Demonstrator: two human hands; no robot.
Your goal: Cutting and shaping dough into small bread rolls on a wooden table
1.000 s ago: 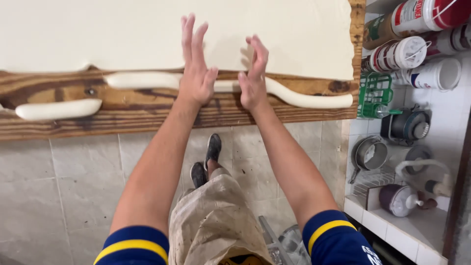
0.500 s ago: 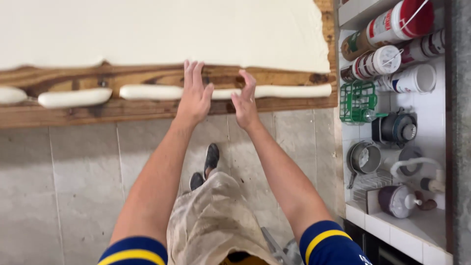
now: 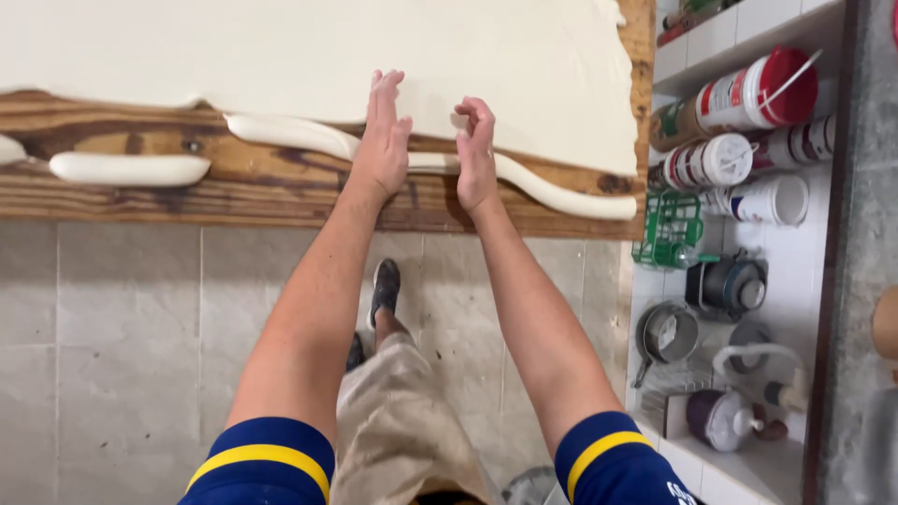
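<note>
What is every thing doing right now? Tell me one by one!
left hand: open, flat on dough rope
right hand: fingers curled, on dough rope
dough rope: long, wavy, lying on wooden board
dough sheet: spread flat
short dough piece: lying apart
red-capped can: on its side

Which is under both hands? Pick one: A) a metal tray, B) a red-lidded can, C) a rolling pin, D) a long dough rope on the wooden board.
D: both the left hand and right hand lie across the dough rope on the wooden board.
</note>
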